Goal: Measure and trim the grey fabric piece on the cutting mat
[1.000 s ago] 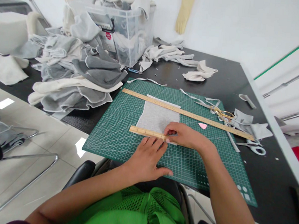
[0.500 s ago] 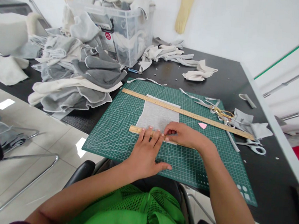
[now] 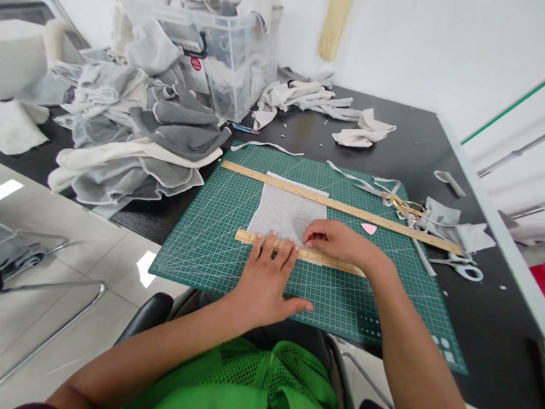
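Observation:
A light grey piece of fabric lies flat on the green cutting mat. Across its near edge runs a short wooden ruler. My left hand presses down on this ruler with fingers spread flat and thumb out to the right. Just right of those fingertips, my right hand is closed in a pinch at the ruler's far edge, over the fabric; what its fingers hold is hidden. A long wooden ruler crosses the fabric's far part. Pink tailor's chalk rests on the mat to the right.
Gold-handled scissors, grey-handled scissors and fabric scraps lie at the right. A heap of grey and cream cloth fills the left, beside a clear plastic bin. A blue pen-like tool lies behind the mat.
My right hand has shifted slightly up and away from me, uncovering more of the short ruler's right end. My left hand stays in place on the ruler.

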`<control>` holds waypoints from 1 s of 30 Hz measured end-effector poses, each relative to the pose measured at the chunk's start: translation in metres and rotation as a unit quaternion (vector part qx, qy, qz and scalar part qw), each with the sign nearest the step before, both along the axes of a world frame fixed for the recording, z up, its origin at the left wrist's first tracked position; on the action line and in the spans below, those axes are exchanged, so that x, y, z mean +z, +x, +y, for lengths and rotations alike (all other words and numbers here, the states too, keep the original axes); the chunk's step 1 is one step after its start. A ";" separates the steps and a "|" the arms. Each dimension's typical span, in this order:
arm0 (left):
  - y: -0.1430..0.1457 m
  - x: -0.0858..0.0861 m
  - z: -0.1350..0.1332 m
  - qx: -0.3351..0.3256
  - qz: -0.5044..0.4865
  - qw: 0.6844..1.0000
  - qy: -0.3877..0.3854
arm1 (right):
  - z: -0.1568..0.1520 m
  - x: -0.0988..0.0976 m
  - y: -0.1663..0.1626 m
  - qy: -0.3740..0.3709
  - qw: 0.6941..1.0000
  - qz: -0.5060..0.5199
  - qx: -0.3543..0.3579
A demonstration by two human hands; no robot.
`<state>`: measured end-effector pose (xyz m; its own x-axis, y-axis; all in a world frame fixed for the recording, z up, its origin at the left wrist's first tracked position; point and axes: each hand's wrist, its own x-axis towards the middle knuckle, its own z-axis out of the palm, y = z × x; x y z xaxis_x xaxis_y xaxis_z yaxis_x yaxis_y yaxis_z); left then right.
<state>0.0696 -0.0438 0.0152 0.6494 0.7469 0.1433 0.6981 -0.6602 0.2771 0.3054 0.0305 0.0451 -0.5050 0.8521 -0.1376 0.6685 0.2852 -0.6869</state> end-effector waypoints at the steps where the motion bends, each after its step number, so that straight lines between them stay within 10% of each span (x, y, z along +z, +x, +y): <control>1: 0.000 0.000 0.000 0.002 0.002 1.000 0.001 | 0.000 0.000 -0.001 -0.004 1.000 0.000 -0.003; 30: 0.000 -0.001 -0.002 0.017 -0.010 1.000 -0.003 | 0.000 -0.008 -0.004 -0.052 0.998 0.018 -0.015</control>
<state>0.0697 -0.0462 0.0147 0.6203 0.7696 0.1516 0.7148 -0.6342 0.2948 0.3016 0.0306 0.0366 -0.4859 0.8490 -0.2074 0.6493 0.1918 -0.7360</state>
